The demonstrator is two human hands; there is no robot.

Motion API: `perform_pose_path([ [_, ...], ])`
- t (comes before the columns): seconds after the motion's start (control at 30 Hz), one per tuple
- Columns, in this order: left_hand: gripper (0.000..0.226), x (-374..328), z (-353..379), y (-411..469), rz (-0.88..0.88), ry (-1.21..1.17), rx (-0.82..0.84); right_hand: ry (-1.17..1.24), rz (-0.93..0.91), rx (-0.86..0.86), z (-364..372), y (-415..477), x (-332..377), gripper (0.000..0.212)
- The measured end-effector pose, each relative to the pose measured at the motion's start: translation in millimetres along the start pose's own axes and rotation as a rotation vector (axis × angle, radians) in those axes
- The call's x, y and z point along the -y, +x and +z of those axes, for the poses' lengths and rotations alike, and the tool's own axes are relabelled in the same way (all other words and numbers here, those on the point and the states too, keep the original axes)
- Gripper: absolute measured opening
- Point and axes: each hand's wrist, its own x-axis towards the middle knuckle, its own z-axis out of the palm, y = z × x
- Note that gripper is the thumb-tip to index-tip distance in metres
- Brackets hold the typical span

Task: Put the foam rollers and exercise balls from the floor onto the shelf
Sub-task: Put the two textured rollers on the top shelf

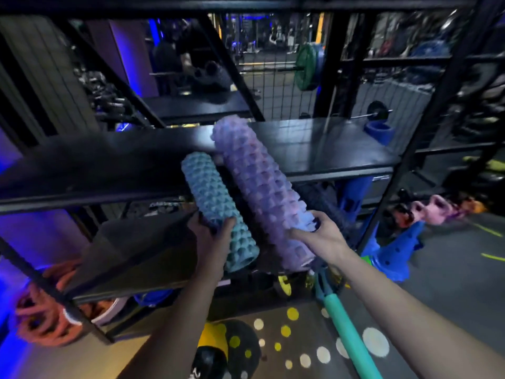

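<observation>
Two knobbly foam rollers are held side by side: the left hand (210,237) curls its fingers round the teal roller (213,192), the right hand (322,239) clamps the longer purple roller (254,181), both slanting up beyond the fingertips over the front edge of the black shelf (341,149).

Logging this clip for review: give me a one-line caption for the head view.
Left hand grips a teal foam roller, right hand a longer purple roller, both tilted up toward the black shelf.

Left foam roller (218,209) just beside right foam roller (259,192), both before shelf (109,160), right one's far end over its board; ball (209,362) on floor (164,337) below, bar (347,332) to its right
</observation>
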Motion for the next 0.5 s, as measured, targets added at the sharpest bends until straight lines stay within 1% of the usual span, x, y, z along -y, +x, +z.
perform_pose_path([
  [0.1, 0.079, -23.3, 50.4, 21.3, 0.026, 0.056, 0.068, 0.094, 0.113, -0.119, -26.3, 32.4, 11.6, 0.072],
  [0.17, 0.076, -33.6, 85.6, 32.3, 0.054, 0.091, 0.087, 0.137, 0.153, -0.206, -53.2, 57.9, 13.2, 0.075],
  [0.23, 0.075, -40.5, 121.2, 45.4, 0.044, 0.11, 0.12, 0.157, 0.191, -0.269, -82.9, 83.2, 13.9, 0.077],
  [0.33, 0.077, -46.5, 175.7, 65.5, 0.03, 0.107, 0.159, 0.155, 0.211, -0.329, -128.7, 131.3, 6.3, 0.081],
  [0.4, 0.072, -50.1, 214.9, 80.5, 0.047, 0.12, 0.164, 0.122, 0.222, -0.363, -156.7, 167.9, -2.8, 0.087],
  [0.47, 0.07, -51.3, 252.5, 98.4, 0.066, 0.138, 0.182, 0.106, 0.228, -0.372, -180.0, 204.2, -10.1, 0.087],
  [0.5, 0.073, -52.3, 271.2, 106.5, 0.07, 0.154, 0.189, 0.093, 0.238, -0.382, -189.9, 220.9, -11.3, 0.086],
])
